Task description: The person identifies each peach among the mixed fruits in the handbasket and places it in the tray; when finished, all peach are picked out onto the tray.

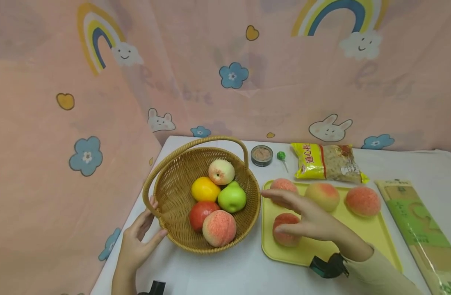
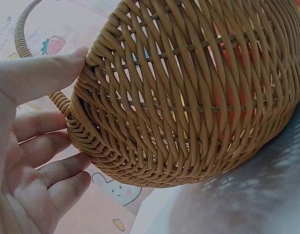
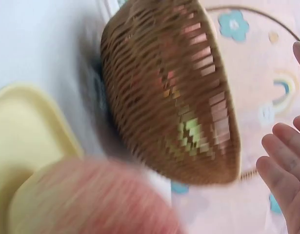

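A wicker basket (image 1: 174,213) stands on the left, its handle arched over the back. Inside lie a pale round fruit (image 1: 221,171), an orange (image 1: 206,189), a green pear (image 1: 232,197), a red fruit (image 1: 203,215) and a peach (image 1: 219,228). My left hand (image 1: 137,241) holds the basket's left rim near the handle's foot, thumb and fingertips against the wicker (image 2: 154,97). Over the yellow tray (image 1: 321,250) hovers my right hand (image 1: 314,217), fingers extended toward the basket, nothing held. Beneath it a reddish peach (image 1: 284,235) is partly covered; several peaches sit on the tray.
Behind the tray lies a yellow food packet (image 1: 326,162). Left of it are a lollipop (image 1: 281,156) and a small round tin (image 1: 261,155). A long green and tan package (image 1: 419,229) borders the tray's right. A patterned pink cloth (image 1: 210,102) hangs behind the table.
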The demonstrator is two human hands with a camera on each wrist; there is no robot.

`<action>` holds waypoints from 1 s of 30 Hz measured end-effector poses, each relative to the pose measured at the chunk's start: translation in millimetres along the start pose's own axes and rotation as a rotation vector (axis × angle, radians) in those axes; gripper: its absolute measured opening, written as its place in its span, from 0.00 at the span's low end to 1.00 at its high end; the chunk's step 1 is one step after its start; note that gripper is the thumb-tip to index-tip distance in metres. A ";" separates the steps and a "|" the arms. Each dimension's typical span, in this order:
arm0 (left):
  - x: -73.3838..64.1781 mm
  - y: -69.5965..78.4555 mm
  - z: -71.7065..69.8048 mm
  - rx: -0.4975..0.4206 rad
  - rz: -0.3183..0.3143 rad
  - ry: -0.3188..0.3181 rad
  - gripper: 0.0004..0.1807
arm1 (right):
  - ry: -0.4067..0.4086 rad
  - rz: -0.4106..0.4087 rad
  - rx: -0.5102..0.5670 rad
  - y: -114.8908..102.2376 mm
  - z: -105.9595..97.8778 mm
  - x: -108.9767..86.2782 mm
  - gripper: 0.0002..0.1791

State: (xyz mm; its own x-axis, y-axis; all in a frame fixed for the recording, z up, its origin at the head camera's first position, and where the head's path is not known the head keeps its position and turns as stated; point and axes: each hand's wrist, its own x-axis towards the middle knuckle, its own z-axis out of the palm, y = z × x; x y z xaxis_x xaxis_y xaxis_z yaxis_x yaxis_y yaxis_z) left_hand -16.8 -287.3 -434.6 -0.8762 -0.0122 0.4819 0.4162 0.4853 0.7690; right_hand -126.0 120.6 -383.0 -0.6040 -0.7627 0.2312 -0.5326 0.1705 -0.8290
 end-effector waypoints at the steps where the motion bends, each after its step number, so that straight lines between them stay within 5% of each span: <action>1: 0.3 -0.2 0.2 0.005 0.003 -0.001 0.40 | -0.024 -0.009 0.004 -1.9 1.0 6.9 0.37; 13: 0.7 1.4 2.9 0.011 0.004 0.010 0.39 | -0.294 -0.012 0.058 -11.8 18.7 71.1 0.37; 24: 4.4 -0.2 3.2 0.022 0.074 0.027 0.41 | -0.486 0.057 0.068 -11.8 32.5 101.4 0.39; 30: 0.9 1.2 0.2 0.039 0.021 0.008 0.40 | -0.580 0.068 0.033 -10.3 37.8 108.7 0.37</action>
State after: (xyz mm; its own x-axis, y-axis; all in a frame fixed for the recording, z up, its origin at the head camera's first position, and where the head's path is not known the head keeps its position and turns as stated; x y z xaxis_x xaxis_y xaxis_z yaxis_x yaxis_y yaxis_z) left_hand -17.1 -286.5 -433.3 -0.8654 -0.0089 0.5010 0.4242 0.5191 0.7420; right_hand -163.7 12.3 -368.6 -0.2081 -0.9692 -0.1319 -0.4798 0.2187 -0.8497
